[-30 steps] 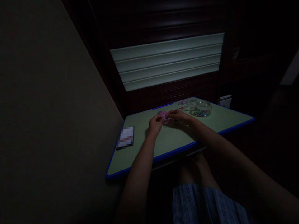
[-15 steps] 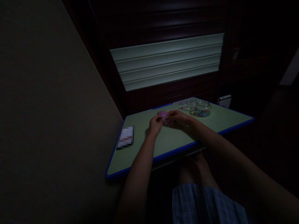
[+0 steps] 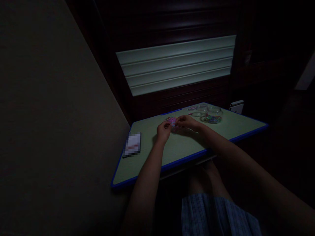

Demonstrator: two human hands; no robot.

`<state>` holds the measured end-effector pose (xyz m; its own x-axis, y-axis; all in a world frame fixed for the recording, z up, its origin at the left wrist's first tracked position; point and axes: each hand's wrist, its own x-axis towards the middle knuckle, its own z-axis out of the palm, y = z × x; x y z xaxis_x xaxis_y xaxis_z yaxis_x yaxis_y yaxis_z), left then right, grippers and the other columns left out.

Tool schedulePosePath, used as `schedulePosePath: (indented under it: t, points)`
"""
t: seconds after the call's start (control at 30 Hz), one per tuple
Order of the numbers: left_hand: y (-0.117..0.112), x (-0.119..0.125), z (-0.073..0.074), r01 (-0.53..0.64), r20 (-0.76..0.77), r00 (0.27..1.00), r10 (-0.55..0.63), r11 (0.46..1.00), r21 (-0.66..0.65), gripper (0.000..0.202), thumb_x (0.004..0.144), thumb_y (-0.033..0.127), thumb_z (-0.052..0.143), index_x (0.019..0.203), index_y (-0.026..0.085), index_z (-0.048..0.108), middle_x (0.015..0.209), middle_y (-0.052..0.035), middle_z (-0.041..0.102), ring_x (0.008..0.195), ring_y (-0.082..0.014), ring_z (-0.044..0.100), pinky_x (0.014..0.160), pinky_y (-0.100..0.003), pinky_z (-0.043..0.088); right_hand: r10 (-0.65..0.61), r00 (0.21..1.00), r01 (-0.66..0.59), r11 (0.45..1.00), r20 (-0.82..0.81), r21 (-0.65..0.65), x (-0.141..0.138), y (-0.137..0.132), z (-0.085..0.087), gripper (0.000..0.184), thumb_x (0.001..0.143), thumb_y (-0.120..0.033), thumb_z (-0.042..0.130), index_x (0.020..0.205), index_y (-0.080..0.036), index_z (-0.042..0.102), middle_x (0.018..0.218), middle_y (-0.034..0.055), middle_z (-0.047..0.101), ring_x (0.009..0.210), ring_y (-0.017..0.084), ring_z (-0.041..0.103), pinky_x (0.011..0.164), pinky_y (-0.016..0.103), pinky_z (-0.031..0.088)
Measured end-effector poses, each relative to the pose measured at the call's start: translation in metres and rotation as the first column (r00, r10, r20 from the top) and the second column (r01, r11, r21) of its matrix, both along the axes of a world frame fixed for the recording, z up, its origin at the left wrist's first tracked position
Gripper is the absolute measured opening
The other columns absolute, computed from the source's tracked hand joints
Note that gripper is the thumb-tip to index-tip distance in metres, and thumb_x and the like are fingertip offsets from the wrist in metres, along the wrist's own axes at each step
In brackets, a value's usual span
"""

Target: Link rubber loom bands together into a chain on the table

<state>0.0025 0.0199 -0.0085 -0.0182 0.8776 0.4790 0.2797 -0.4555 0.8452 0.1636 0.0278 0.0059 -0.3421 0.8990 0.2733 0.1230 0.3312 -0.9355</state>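
Observation:
The room is dim. My left hand and my right hand meet over the middle of a small green table with a blue rim. Both pinch a small pink and multicoloured cluster, apparently of loom bands, held just above the tabletop. Fingers of both hands are curled tight around it. What shape the cluster has is too small and dark to make out.
A clear jar of coloured bands and a clear lid sit at the table's far right. A blurred white card lies at the left edge. A white box stands behind the table. A wall runs along the left.
Both hands stay together over the table; the pink cluster has shifted very slightly between the fingers. Nothing else has moved.

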Motion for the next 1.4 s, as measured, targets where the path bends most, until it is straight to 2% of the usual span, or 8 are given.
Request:
schedulePosePath:
  t: [0.2,0.33,0.47,0.77,0.93,1.13,1.23,1.4]
  points:
    - [0.0,0.0,0.0,0.0,0.003,1.0,0.0,1.0,-0.003,0.01,0.063,0.022,0.057,0.07,0.014,0.058,0.062,-0.0012,0.059,0.059,-0.0104,0.054,0.053,-0.021,0.043,0.0,1.0,-0.001,0.999,0.009,0.041,-0.001,0.002,0.0,0.022,0.062,-0.03,0.061,0.074,-0.011,0.059,0.062,0.0009,0.059,0.052,0.006,0.048,0.051,0.019,0.037]
    - [0.002,0.0,-0.001,-0.002,0.006,1.0,0.002,1.0,0.005,0.012,0.063,0.023,0.058,0.071,0.014,0.059,0.062,-0.001,0.059,0.057,-0.0099,0.054,0.052,-0.02,0.043,-0.022,1.0,0.02,0.998,0.022,0.062,-0.002,0.0,0.002,0.029,0.062,-0.034,0.063,0.08,-0.011,0.06,0.064,0.0012,0.059,0.054,0.007,0.049,0.05,0.018,0.037]
    - [0.003,0.0,-0.002,0.008,0.0,1.0,-0.008,1.0,0.014,0.014,0.063,0.027,0.058,0.07,0.015,0.059,0.061,-0.0004,0.058,0.056,-0.0094,0.053,0.052,-0.02,0.042,0.025,0.999,-0.026,0.999,0.044,0.035,-0.002,-0.004,0.003,0.036,0.063,-0.041,0.062,0.085,-0.011,0.062,0.065,0.0016,0.06,0.053,0.006,0.049,0.048,0.018,0.035]
    - [-0.003,0.0,0.001,-0.012,-0.127,0.992,0.023,0.996,0.087,0.008,0.066,0.021,0.055,0.07,0.014,0.059,0.068,-0.002,0.06,0.061,-0.0111,0.055,0.059,-0.023,0.044,0.079,0.995,-0.079,0.997,0.058,-0.005,-0.003,-0.01,0.006,0.039,0.061,-0.044,0.064,0.081,-0.01,0.06,0.066,0.0036,0.062,0.053,0.007,0.049,0.047,0.017,0.034]
    - [-0.007,0.0,0.001,-0.004,-0.23,0.972,0.048,0.982,0.187,0.009,0.069,0.018,0.053,0.074,0.014,0.06,0.072,-0.0028,0.062,0.065,-0.0116,0.056,0.064,-0.023,0.044,0.019,1.0,-0.019,0.999,0.007,0.034,-0.006,-0.005,0.002,0.034,0.057,-0.041,0.067,0.072,-0.012,0.058,0.062,0.0021,0.06,0.053,0.008,0.05,0.05,0.02,0.038]
    - [-0.011,-0.004,0.003,-0.009,-0.419,0.898,0.135,0.957,0.289,0.015,0.075,0.021,0.048,0.083,0.016,0.059,0.08,-0.0042,0.062,0.071,-0.013,0.056,0.068,-0.024,0.042,-0.088,0.994,0.074,0.98,0.066,0.186,-0.008,0.002,0.0,0.032,0.059,-0.041,0.065,0.07,-0.011,0.058,0.063,0.0023,0.058,0.056,0.01,0.05,0.054,0.022,0.038]
    - [-0.02,-0.006,0.007,-0.025,-0.543,0.809,0.225,0.936,0.351,0.017,0.078,0.022,0.044,0.087,0.018,0.059,0.086,-0.0057,0.061,0.077,-0.0149,0.055,0.072,-0.026,0.041,-0.196,0.969,0.142,0.939,0.148,0.312,-0.005,0.003,0.0,0.029,0.063,-0.039,0.061,0.073,-0.012,0.06,0.066,0.003,0.059,0.058,0.01,0.05,0.056,0.022,0.037]
    - [-0.027,-0.007,0.011,0.004,-0.656,0.707,0.263,0.927,0.376,0.018,0.08,0.022,0.041,0.086,0.018,0.058,0.09,-0.0073,0.059,0.082,-0.0169,0.053,0.074,-0.028,0.039,-0.331,0.895,0.158,0.862,0.298,0.481,-0.006,-0.001,-0.003,0.022,0.07,-0.032,0.053,0.078,-0.014,0.063,0.068,0.0022,0.06,0.059,0.01,0.048,0.056,0.021,0.034]
